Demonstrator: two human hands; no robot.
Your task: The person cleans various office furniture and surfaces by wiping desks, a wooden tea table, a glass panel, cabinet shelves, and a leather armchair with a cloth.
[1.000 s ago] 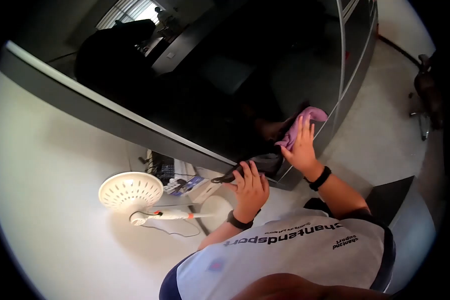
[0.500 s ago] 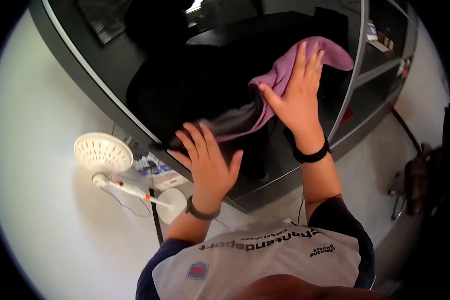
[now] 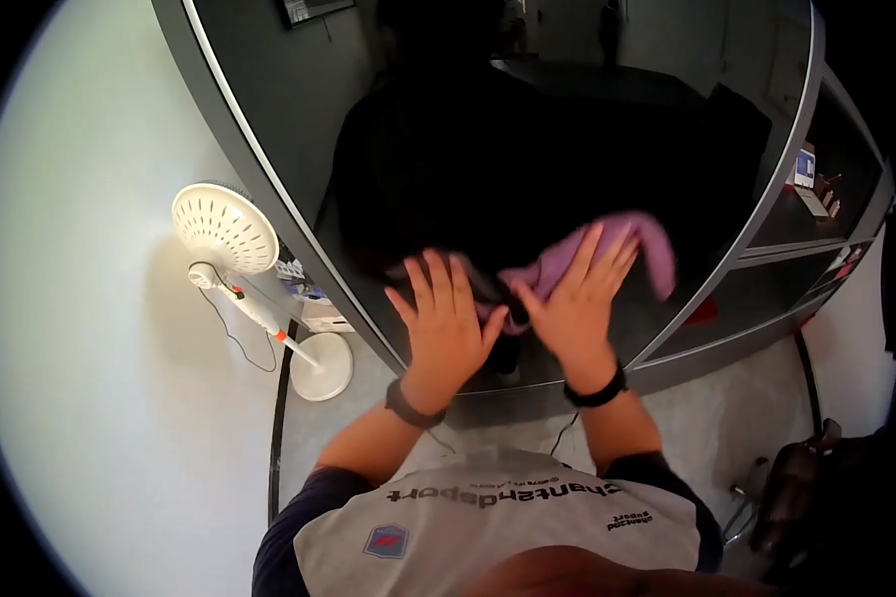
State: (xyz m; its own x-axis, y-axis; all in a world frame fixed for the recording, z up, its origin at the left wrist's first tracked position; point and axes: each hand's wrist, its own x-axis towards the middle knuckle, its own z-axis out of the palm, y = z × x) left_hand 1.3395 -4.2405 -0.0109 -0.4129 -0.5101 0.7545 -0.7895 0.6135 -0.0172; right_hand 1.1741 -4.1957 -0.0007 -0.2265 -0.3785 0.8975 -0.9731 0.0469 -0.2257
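Note:
A purple cloth (image 3: 657, 254) lies bunched against a dark glossy panel (image 3: 567, 129). My right hand (image 3: 579, 313) rests flat on the cloth with its fingers stretched out, and one end of the cloth drapes past the fingertips on the right. A fold of it shows between my two thumbs. To the left, my left hand (image 3: 443, 323) is spread palm down over the panel. Whether cloth runs under its fingers is hard to tell, as dark reflections blur that spot. Each wrist wears a black band.
A pale metal frame (image 3: 259, 139) borders the panel on the left. Beside it, against the white wall, stands a white fan (image 3: 224, 229) on a round base. Shelves (image 3: 801, 234) with small items adjoin on the right. A dark brown bag (image 3: 791, 488) sits at lower right.
Both hands have come down the panel toward my body, the right one bringing the purple cloth with it. They are now closer together and nearly level. The camera view has also turned.

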